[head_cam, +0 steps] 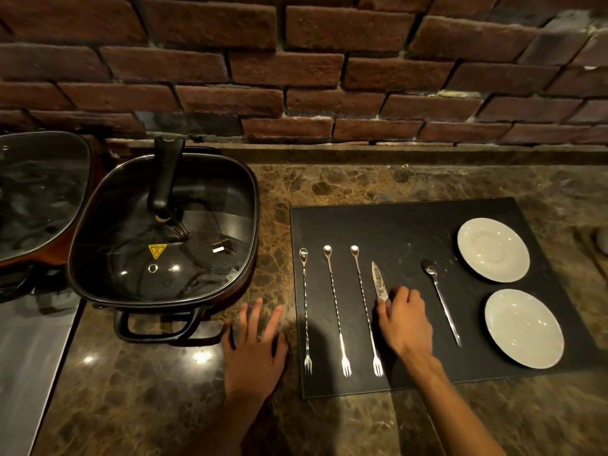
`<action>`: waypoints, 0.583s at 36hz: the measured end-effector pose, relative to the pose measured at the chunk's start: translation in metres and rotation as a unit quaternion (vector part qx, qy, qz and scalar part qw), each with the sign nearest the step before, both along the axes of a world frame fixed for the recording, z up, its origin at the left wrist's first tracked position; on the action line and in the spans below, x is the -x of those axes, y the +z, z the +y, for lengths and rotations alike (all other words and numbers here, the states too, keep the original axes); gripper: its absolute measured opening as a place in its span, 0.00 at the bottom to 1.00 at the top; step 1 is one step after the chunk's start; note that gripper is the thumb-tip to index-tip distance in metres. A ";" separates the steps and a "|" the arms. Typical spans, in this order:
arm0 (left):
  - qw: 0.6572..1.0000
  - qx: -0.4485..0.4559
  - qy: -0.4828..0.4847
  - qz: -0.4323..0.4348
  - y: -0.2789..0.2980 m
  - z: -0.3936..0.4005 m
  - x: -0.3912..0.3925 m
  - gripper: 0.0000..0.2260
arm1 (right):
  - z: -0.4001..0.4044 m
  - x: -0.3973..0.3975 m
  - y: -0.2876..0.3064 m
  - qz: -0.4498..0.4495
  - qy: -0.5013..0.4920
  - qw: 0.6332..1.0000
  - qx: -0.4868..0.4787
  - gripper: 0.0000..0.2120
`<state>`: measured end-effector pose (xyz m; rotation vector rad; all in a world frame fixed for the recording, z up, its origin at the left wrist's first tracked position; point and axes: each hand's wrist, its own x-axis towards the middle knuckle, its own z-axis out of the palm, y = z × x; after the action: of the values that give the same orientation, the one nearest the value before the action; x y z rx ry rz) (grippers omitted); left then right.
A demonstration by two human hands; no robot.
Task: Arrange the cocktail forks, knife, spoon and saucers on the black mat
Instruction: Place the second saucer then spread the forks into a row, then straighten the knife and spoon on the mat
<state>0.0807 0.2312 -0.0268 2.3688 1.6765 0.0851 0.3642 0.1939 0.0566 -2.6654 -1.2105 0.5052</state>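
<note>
The black mat [404, 225] lies on the marble counter. Three long twisted cocktail forks [305, 311] [336, 311] [364, 307] lie side by side on its left part, tines toward me. Right of them lies the knife [378, 280], blade pointing away; my right hand [405, 320] covers its handle, fingers curled over it. The spoon [441, 299] lies further right, bowl away from me. Two white saucers [493, 249] [523, 328] sit at the mat's right side, one behind the other. My left hand [255, 345] rests flat on the counter left of the mat, fingers spread.
A square black pot with a glass lid [164, 232] stands left of the mat, its handle near my left hand. Another glass-lidded pan [36, 195] is at the far left. A brick wall [312, 70] runs behind the counter. A steel surface [29, 366] lies at lower left.
</note>
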 end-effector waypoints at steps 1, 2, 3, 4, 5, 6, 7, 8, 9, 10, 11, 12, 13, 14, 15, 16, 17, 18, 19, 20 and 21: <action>1.000 0.002 -0.001 0.006 0.001 0.000 0.000 0.27 | -0.002 0.000 0.000 0.002 0.007 1.000 0.002 0.13; 1.000 0.004 0.000 0.009 0.002 -0.001 -0.001 0.27 | -0.004 0.000 0.000 0.004 0.012 1.000 0.008 0.11; 1.000 0.006 0.001 0.011 0.004 -0.001 -0.001 0.27 | -0.006 0.000 0.000 0.006 0.014 1.000 0.016 0.10; 1.000 0.006 0.002 0.012 0.005 -0.002 -0.002 0.26 | -0.007 0.000 0.001 0.008 0.015 1.000 0.024 0.09; 1.000 0.005 0.002 0.014 0.006 -0.003 -0.002 0.26 | -0.007 -0.001 0.002 0.010 0.014 0.999 0.030 0.09; 1.000 0.003 0.000 0.015 0.007 -0.003 -0.002 0.26 | -0.008 -0.002 0.003 0.010 0.014 0.999 0.036 0.09; 1.000 0.001 -0.002 0.017 0.009 -0.003 -0.002 0.26 | -0.007 -0.004 0.004 0.009 0.016 0.999 0.041 0.10; 1.000 -0.001 -0.004 0.019 0.010 -0.003 -0.002 0.26 | -0.007 -0.005 0.005 0.007 0.018 0.999 0.048 0.11; 1.000 -0.003 -0.004 0.020 0.012 -0.003 -0.002 0.26 | -0.007 -0.007 0.007 0.007 0.018 0.998 0.054 0.12; 1.000 -0.004 -0.002 0.018 0.013 -0.003 -0.002 0.26 | -0.006 -0.010 0.008 0.009 0.016 0.998 0.060 0.12; 1.000 -0.005 0.000 0.016 0.014 -0.003 -0.003 0.26 | -0.006 -0.013 0.009 0.011 0.014 0.998 0.068 0.12; 1.000 -0.005 0.002 0.015 0.015 -0.004 -0.003 0.26 | -0.006 -0.017 0.010 0.009 0.013 0.997 0.077 0.13; 1.000 -0.004 0.003 0.014 0.016 -0.004 -0.004 0.26 | -0.006 -0.021 0.012 0.006 0.014 0.996 0.087 0.14; 1.000 -0.003 0.003 0.013 0.017 -0.004 -0.004 0.26 | -0.007 -0.026 0.013 0.003 0.016 0.995 0.096 0.15; 1.000 -0.002 0.003 0.015 0.017 -0.004 -0.004 0.26 | -0.007 -0.030 0.014 0.000 0.019 0.994 0.104 0.17; 1.000 -0.001 0.003 0.018 0.017 -0.003 -0.004 0.26 | -0.007 -0.035 0.014 -0.005 0.024 0.994 0.109 0.17; 1.000 -0.001 0.003 0.021 0.016 -0.003 -0.003 0.26 | -0.007 -0.038 0.014 -0.015 0.027 0.993 0.113 0.18; 1.000 -0.001 0.003 0.022 0.015 -0.004 -0.003 0.26 | -0.007 -0.041 0.014 -0.026 0.026 0.993 0.113 0.18; 1.000 -0.001 0.003 0.021 0.015 -0.004 -0.002 0.26 | -0.007 -0.043 0.014 -0.035 0.024 0.993 0.108 0.17; 1.000 -0.001 0.004 0.021 0.014 -0.004 -0.002 0.26 | -0.007 -0.044 0.013 -0.044 0.026 0.994 0.099 0.16; 1.000 0.000 0.004 0.020 0.013 -0.003 -0.002 0.26 | -0.007 -0.043 0.013 -0.053 0.033 0.994 0.089 0.13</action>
<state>0.0831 0.2277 -0.0134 2.3788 1.7039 0.0406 0.4073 0.1872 0.0692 -2.8413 -1.3457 0.5094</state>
